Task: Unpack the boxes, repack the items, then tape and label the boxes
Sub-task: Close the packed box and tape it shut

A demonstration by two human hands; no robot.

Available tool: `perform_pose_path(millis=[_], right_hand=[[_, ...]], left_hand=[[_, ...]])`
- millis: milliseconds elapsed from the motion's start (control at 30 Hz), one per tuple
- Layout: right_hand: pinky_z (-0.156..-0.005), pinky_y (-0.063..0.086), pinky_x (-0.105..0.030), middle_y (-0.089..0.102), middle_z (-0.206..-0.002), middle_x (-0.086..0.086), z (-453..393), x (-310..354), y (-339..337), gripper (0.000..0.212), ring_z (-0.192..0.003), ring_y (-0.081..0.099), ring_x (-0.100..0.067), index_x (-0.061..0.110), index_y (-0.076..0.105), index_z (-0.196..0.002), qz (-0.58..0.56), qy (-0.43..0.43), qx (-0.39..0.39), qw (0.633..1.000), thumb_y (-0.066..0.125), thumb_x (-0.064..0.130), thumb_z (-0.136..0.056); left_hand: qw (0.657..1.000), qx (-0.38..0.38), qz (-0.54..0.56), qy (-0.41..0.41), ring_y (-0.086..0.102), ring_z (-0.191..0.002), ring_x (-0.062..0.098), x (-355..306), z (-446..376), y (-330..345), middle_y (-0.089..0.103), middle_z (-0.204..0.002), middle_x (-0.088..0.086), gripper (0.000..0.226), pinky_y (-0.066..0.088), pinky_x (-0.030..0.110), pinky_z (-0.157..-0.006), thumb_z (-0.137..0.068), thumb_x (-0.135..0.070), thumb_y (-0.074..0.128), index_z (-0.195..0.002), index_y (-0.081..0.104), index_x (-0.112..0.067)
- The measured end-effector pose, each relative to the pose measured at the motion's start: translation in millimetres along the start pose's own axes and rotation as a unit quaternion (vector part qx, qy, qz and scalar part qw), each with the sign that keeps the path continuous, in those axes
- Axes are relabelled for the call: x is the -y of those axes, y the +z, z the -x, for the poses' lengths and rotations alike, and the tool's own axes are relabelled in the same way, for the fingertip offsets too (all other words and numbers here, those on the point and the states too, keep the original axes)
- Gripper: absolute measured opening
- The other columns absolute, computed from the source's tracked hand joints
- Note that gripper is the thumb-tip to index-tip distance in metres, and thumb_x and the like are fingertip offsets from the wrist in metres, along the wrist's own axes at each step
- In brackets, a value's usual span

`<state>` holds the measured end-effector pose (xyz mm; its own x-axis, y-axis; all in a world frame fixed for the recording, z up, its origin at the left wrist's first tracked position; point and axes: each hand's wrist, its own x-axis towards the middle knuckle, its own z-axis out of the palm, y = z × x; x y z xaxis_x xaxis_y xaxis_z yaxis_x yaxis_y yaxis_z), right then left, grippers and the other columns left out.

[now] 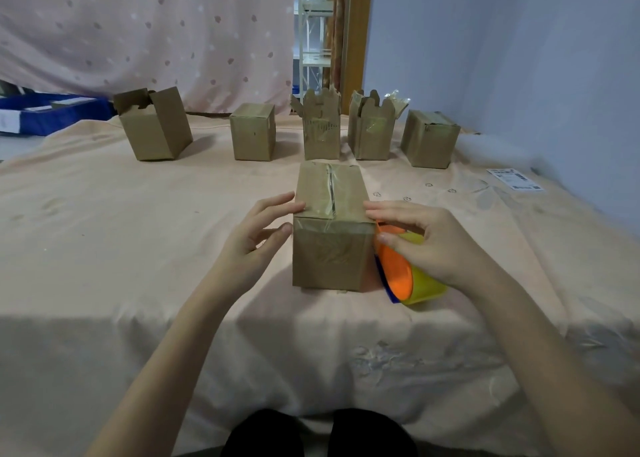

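Observation:
A closed cardboard box (330,228) with clear tape along its top seam stands on the peach cloth in front of me. My left hand (258,234) touches its left top edge with straight fingers. My right hand (426,240) grips an orange and yellow tape dispenser (407,276) against the box's right side, and its fingertips reach the box's top right corner. Several more boxes stand in a row behind: an open tilted one (154,127), a closed one (252,132), two with raised flaps (321,129) (371,129), and a closed one (429,137).
A printed label sheet (515,178) lies on the cloth at the right by the blue wall. A blue bin (52,110) sits at the far left. A pink dotted curtain hangs behind. My knees (318,434) show below the table's front edge.

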<state>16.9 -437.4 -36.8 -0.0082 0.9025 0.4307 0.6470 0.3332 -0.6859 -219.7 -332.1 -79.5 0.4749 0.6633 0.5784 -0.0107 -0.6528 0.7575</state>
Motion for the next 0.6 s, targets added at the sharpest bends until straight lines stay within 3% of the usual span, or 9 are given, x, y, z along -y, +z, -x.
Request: perform_pose_path(millis=[167, 333, 600], right_hand=[[-0.099, 0.041, -0.014, 0.064, -0.108, 0.019, -6, -5, 1, 0.030, -0.108, 0.059, 0.003, 0.021, 0.074, -0.100, 0.059, -0.053, -0.047, 0.996, 0.078, 0.005, -0.075], [-0.095, 0.045, -0.016, 0.068, -0.107, 0.009, -7, -10, 6, 0.026, -0.104, 0.061, -0.001, 0.013, 0.075, -0.096, 0.070, -0.094, -0.077, 0.990, 0.079, 0.003, -0.072], [-0.089, 0.047, -0.015, 0.072, -0.098, 0.000, -12, -11, 9, 0.014, -0.099, 0.061, -0.003, 0.006, 0.074, -0.085, 0.089, -0.132, -0.086, 0.984, 0.080, 0.008, -0.072]], left_hand=[[1.000, 0.012, 0.000, 0.013, 0.049, -0.128, 0.010, 1, -2, -4, 0.050, -0.139, -0.005, 0.029, 0.045, 0.025, -0.099, -0.090, -0.021, 0.056, -0.117, 0.065, -0.023], [0.999, 0.030, -0.002, 0.034, 0.049, -0.129, 0.019, 3, -2, -6, 0.056, -0.134, 0.003, 0.035, 0.045, 0.047, -0.102, -0.085, -0.022, 0.062, -0.118, 0.063, -0.010], [0.998, -0.041, 0.010, 0.051, 0.059, -0.118, 0.019, 6, -7, 4, 0.066, -0.120, -0.003, 0.022, 0.049, 0.040, -0.096, -0.082, -0.023, 0.067, -0.102, 0.070, -0.030]])
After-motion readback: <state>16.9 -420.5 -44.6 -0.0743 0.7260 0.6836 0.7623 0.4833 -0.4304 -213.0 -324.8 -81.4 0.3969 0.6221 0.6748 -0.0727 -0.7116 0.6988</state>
